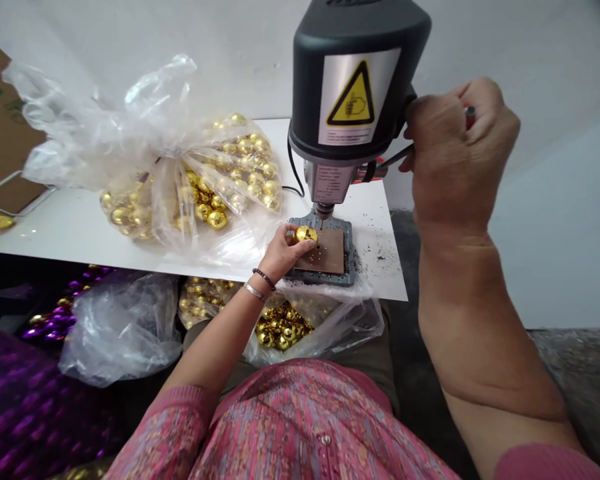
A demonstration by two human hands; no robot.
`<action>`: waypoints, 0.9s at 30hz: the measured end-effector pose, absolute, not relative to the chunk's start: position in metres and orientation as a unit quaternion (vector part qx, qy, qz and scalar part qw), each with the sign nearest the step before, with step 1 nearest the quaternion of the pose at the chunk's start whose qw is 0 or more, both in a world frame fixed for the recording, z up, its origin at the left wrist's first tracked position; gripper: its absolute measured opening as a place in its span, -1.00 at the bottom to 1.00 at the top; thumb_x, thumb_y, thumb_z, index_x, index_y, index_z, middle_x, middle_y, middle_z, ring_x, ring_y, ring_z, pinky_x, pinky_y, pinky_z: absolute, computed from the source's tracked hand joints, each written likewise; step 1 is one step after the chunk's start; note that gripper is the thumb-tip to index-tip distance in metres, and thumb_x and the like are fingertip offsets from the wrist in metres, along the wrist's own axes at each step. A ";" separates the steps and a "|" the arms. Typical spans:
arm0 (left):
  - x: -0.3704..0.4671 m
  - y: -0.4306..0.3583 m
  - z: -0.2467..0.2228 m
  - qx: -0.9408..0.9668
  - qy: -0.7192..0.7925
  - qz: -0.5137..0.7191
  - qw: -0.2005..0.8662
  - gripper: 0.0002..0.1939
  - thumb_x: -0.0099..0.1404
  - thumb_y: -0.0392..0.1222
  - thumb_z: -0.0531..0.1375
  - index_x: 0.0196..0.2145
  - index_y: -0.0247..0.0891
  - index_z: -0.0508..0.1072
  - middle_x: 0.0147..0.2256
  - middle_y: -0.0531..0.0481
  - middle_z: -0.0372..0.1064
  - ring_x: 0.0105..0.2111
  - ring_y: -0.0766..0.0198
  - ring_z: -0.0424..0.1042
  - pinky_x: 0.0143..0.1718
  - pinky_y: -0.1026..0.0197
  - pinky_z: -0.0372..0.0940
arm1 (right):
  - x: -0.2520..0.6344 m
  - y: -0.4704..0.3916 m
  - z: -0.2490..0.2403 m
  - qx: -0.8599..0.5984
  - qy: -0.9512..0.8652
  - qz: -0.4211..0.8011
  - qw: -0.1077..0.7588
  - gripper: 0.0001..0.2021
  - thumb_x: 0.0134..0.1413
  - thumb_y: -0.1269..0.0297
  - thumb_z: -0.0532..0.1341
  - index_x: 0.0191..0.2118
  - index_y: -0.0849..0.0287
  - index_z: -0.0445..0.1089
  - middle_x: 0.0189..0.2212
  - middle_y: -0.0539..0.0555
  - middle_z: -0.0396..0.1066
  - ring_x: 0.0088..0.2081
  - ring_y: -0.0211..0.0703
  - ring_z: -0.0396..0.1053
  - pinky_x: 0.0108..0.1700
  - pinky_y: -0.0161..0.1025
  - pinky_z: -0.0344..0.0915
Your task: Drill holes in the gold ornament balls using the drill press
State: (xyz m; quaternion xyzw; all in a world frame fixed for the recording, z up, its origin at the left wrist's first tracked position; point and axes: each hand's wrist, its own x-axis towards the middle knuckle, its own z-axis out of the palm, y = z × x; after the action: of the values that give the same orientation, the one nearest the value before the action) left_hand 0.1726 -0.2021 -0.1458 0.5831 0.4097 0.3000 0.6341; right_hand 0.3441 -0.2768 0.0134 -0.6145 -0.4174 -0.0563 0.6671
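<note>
Between the thumb and fingers of my left hand (281,252) is a shiny gold ball (307,234), close to the bit of a bench drill press (363,80). The ball is over a brown board (330,250) on the machine's grey base (349,233). My right hand (460,143) is closed around the feed lever (397,155) at the right side of the drill head. Whether the bit touches the ball I cannot tell.
A tied clear plastic bag (250,180) full of gold balls sits on the white table (220,267), left of the drill. An open bag of gold balls (283,327) lies below the front edge. Purple balls (60,317) are at lower left. Dark shavings dot the table.
</note>
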 end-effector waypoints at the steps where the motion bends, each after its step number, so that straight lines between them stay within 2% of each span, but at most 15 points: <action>1: 0.175 -0.201 -0.147 0.594 0.415 0.291 0.624 -0.41 -0.09 -0.04 0.42 -0.17 -0.23 0.26 -0.40 0.09 0.44 -0.43 0.36 0.40 -0.38 0.32 0.26 | 0.343 -0.277 0.015 -0.619 -0.417 -0.052 0.664 -0.76 0.07 0.31 0.12 -0.54 0.15 0.05 -0.60 -0.09 0.00 -0.55 -0.41 0.00 -0.51 -0.34 -0.05; 6: 0.177 -0.198 -0.154 0.636 0.425 0.263 0.588 -0.44 -0.05 -0.04 0.42 -0.15 -0.21 0.29 -0.40 0.09 0.44 -0.45 0.37 0.38 -0.44 0.34 0.22 | 0.340 -0.281 0.020 -0.632 -0.411 -0.041 0.656 -0.73 0.09 0.35 0.12 -0.54 0.16 0.01 -0.63 -0.12 -0.08 -0.55 -0.45 -0.04 -0.46 -0.35 -0.06; 14: 0.185 -0.202 -0.149 0.731 0.445 0.232 0.463 -0.44 -0.03 -0.11 0.41 -0.06 -0.26 0.44 -0.23 -0.01 0.49 -0.30 0.27 0.42 -0.23 0.22 0.30 | 0.341 -0.281 0.021 -0.615 -0.427 -0.035 0.662 -0.71 0.06 0.31 0.12 -0.55 0.18 -0.03 -0.64 -0.16 -0.11 -0.54 -0.51 -0.15 -0.43 -0.38 -0.08; 19: 0.191 -0.206 -0.142 0.799 0.434 0.171 0.379 -0.35 0.04 -0.09 0.38 0.11 -0.23 0.42 -0.22 -0.01 0.51 -0.30 0.24 0.43 -0.25 0.22 0.28 | 0.343 -0.283 0.025 -0.646 -0.433 -0.015 0.628 -0.72 0.09 0.26 0.12 -0.52 0.19 0.01 -0.60 -0.13 -0.04 -0.51 -0.49 -0.05 -0.40 -0.39 -0.04; 23: 0.192 -0.206 -0.142 0.810 0.429 0.152 0.370 -0.34 0.09 -0.09 0.35 0.16 -0.21 0.40 -0.24 0.00 0.52 -0.28 0.22 0.45 -0.26 0.24 0.28 | 0.343 -0.288 0.021 -0.641 -0.444 -0.018 0.626 -0.74 0.09 0.21 0.11 -0.49 0.18 0.02 -0.61 -0.13 -0.02 -0.52 -0.47 -0.01 -0.41 -0.38 -0.03; 27: 0.192 -0.208 -0.144 0.807 0.439 0.156 0.364 -0.32 0.10 -0.09 0.35 0.19 -0.22 0.39 -0.21 -0.02 0.54 -0.26 0.21 0.47 -0.24 0.24 0.31 | 0.338 -0.298 0.007 -0.627 -0.463 -0.044 0.625 -0.73 0.09 0.11 0.13 -0.43 0.20 0.10 -0.59 -0.15 0.06 -0.51 -0.50 0.03 -0.37 -0.40 0.06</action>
State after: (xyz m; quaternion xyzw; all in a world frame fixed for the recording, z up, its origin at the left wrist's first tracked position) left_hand 0.1916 -0.2084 -0.1444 0.8067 0.4387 0.1559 0.3641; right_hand 0.3383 -0.2982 0.0071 -0.6273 -0.4630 -0.0435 0.6247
